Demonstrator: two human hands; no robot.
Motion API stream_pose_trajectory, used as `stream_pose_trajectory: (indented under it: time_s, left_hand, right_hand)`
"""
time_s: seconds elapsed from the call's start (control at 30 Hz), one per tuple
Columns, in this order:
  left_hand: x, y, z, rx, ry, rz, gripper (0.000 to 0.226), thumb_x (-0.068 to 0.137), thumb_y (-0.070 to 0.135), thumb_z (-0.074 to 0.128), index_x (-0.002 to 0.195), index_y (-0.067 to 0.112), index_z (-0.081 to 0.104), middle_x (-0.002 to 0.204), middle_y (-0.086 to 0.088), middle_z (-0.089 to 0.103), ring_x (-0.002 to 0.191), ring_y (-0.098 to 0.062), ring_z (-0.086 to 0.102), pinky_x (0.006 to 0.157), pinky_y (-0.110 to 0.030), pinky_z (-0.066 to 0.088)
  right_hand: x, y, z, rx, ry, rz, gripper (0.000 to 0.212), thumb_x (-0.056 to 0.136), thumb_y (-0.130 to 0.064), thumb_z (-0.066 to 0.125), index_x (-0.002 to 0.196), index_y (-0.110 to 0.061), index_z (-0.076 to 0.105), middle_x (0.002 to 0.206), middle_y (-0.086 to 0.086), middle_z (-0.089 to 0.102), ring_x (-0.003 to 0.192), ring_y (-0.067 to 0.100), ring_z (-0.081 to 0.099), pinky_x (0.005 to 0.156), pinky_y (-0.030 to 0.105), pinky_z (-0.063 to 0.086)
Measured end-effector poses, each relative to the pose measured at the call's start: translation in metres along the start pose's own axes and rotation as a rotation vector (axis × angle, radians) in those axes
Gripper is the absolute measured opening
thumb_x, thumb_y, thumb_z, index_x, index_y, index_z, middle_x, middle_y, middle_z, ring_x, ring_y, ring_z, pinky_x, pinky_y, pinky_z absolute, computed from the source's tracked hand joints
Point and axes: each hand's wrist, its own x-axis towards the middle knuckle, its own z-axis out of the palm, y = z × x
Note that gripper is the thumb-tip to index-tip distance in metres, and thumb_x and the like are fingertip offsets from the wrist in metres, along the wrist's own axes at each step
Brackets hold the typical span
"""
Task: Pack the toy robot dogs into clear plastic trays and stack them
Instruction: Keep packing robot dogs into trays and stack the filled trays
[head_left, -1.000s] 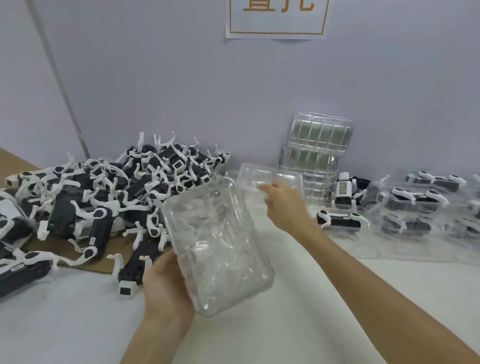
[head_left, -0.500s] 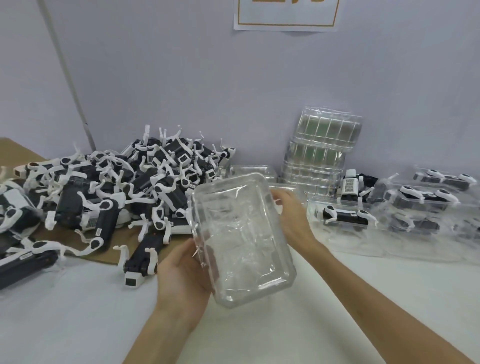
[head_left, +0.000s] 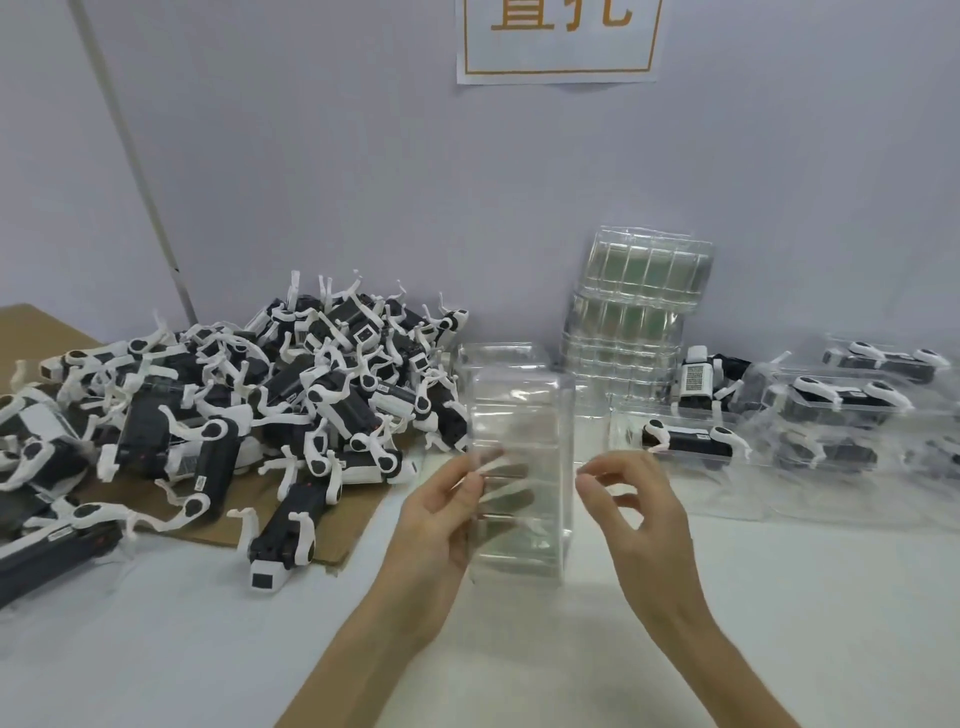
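Observation:
I hold an empty clear plastic tray upright above the white table, in the middle of the head view. My left hand grips its left edge, with the fingers showing through the plastic behind it. My right hand pinches the tray's right rim with curled fingers. A big heap of black-and-white toy robot dogs lies to the left. One loose dog lies nearest my left hand.
A leaning stack of empty clear trays stands against the back wall. Trays packed with dogs lie at the right. Another empty tray sits behind the held one. Brown cardboard lies under the heap.
The tray has turned from tilted to upright and square to me. My right hand came back from the far trays and took the tray's right rim.

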Motion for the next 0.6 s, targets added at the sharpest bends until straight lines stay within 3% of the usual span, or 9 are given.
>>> stream_pose_trajectory:
  time_s: [0.1,0.23,0.37,0.6]
  left_hand:
    - [0.005,-0.007,0.014,-0.086,-0.122,-0.055,0.031,0.092,0.022,0.063,0.121,0.014,0.069,0.130,-0.013,0.066,0.115,-0.030,0.066,0.088,-0.036,0.057]
    - [0.001,-0.018,0.020,-0.168,-0.239,-0.135,0.037,0.097,0.027,0.058,0.130,0.012,0.063,0.136,-0.020,0.060,0.124,-0.039,0.058,0.097,-0.040,0.052]
    - [-0.004,-0.021,0.015,-0.077,-0.257,-0.150,0.044,0.101,0.031,0.050,0.135,0.004,0.058,0.136,-0.025,0.058,0.128,-0.042,0.054,0.103,-0.045,0.050]
    - [-0.006,-0.026,0.016,0.085,-0.240,-0.074,0.031,0.098,0.023,0.053,0.124,0.015,0.069,0.125,-0.017,0.068,0.116,-0.033,0.065,0.091,-0.036,0.055]
  right_hand:
    - [-0.006,0.000,0.005,0.099,-0.166,0.069,0.010,0.082,-0.034,0.071,0.089,-0.034,0.063,0.090,-0.006,0.071,0.087,0.011,0.067,0.074,0.021,0.049]
    - [-0.010,-0.001,0.004,0.234,-0.131,0.193,0.021,0.082,-0.011,0.080,0.097,-0.016,0.065,0.086,0.000,0.076,0.077,0.013,0.073,0.064,0.016,0.051]
    - [-0.012,-0.003,0.003,0.215,-0.133,0.179,0.020,0.082,-0.006,0.079,0.093,-0.014,0.065,0.083,0.002,0.077,0.072,0.017,0.075,0.060,0.019,0.053]
    - [-0.011,-0.001,0.002,0.228,-0.155,0.178,0.021,0.084,-0.005,0.077,0.099,-0.015,0.067,0.086,0.001,0.077,0.075,0.018,0.075,0.063,0.019,0.054]
